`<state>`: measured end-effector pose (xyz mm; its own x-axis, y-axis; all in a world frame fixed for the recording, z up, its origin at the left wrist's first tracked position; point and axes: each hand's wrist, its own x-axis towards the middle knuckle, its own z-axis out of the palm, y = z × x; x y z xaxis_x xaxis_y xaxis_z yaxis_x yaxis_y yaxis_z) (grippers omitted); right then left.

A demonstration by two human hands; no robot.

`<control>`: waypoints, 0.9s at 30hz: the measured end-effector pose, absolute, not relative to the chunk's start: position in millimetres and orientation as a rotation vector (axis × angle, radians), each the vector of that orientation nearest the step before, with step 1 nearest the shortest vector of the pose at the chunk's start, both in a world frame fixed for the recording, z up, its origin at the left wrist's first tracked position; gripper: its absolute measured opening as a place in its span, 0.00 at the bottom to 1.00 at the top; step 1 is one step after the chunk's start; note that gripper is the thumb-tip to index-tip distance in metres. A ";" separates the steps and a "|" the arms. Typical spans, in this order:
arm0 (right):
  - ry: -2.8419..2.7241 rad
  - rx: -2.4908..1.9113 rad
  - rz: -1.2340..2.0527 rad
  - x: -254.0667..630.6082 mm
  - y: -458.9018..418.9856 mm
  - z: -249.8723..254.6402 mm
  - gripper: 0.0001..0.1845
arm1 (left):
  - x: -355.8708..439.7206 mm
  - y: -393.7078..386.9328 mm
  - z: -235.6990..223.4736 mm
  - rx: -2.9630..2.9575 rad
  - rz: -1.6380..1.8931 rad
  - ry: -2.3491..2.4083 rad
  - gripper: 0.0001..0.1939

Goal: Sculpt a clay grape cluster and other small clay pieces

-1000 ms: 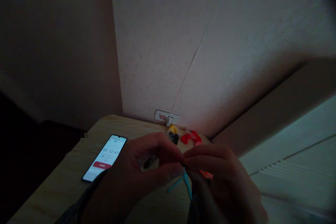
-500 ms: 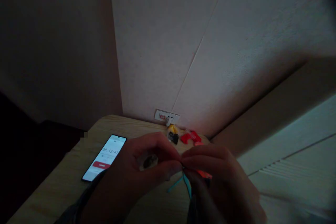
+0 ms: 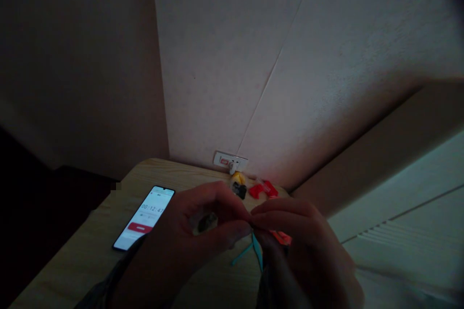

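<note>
Above the table (image 3: 90, 246), left hand (image 3: 183, 239) and right hand (image 3: 313, 239) met in tight pinches near the cyan strip (image 3: 257, 252), work seemingly unfinished, anything gripped between them hidden.

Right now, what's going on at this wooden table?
A person's left hand and right hand meet at the fingertips above the wooden table; anything pinched there is too small and dark to make out. Teal strips show just below. A lit phone reading 00:12:47 lies partly hidden by the left hand, and red pieces lie near the wall socket.
</note>
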<state>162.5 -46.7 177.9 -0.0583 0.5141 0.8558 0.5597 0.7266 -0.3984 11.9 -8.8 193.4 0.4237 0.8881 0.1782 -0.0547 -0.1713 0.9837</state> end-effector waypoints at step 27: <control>-1.701 -0.844 -0.076 163.3 -46.6 178.5 0.05 | 12.3 -9.3 194.7 1.428 0.918 0.748 0.05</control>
